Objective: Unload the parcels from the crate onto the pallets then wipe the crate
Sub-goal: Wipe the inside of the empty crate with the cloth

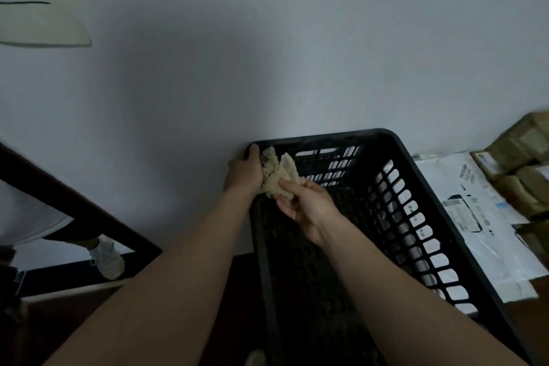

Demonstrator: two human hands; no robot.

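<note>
My forearms (pixel 178 291) fill the bottom edge, elbows cut off. My left hand (pixel 242 171) grips the far corner of the black lattice-walled plastic crate (pixel 386 140), fingertips hidden behind its rim. My right hand (pixel 309 208) pinches a crumpled beige cloth (pixel 279 174) beside it. Blurred parcels (pixel 475 211) lie to the right.

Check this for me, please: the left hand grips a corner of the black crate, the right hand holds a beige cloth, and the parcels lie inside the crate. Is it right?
One detail is wrong. The head view shows no parcels inside the crate; the parcels lie outside it, on its right. The left hand does grip its corner, and the right hand holds the beige cloth.
</note>
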